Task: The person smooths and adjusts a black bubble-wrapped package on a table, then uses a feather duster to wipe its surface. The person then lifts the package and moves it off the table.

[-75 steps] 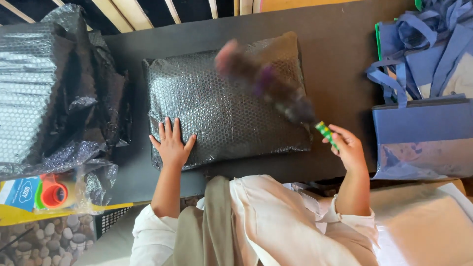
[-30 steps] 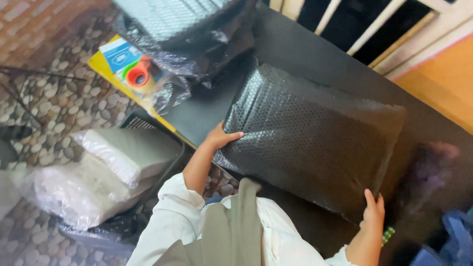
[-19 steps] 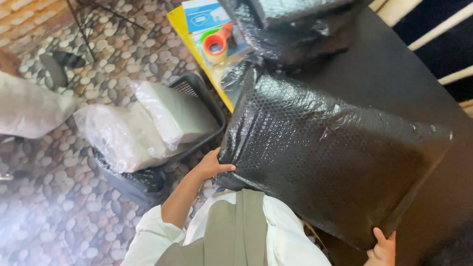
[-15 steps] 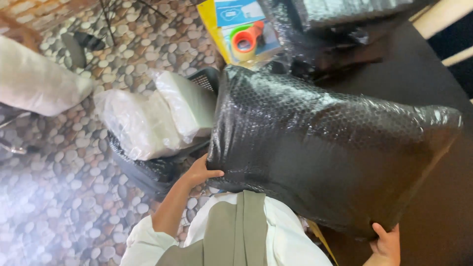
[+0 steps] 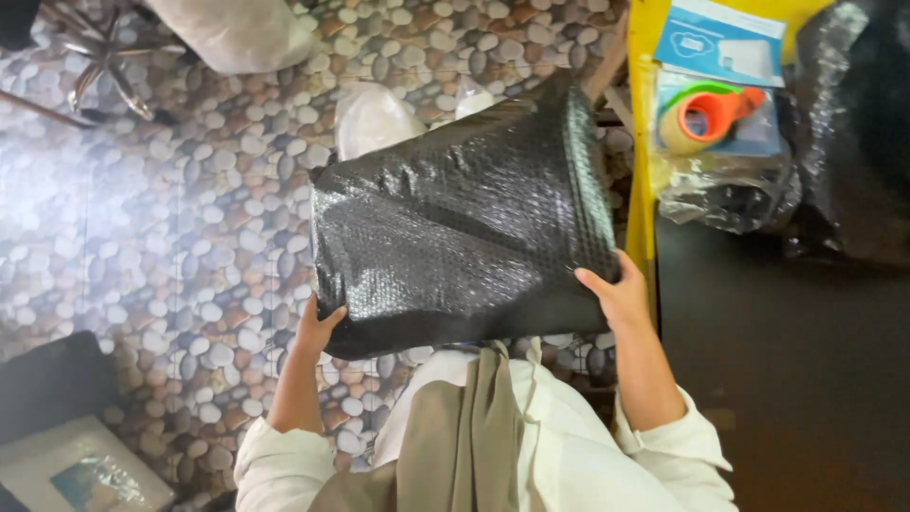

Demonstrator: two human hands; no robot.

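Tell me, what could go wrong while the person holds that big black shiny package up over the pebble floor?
The black package is held only by its lower corners, the left hand at one and the right hand at the other. Its wrap looks slick, so it might slip and drop onto the pebble floor. Its far end sits close to the white bags below and could bump them.

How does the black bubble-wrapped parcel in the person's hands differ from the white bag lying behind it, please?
The black bubble-wrapped parcel is dark and glossy; the white bag is pale. The parcel is held up by the left hand and right hand; the bag lies untouched below, mostly hidden. Both look plastic-wrapped.
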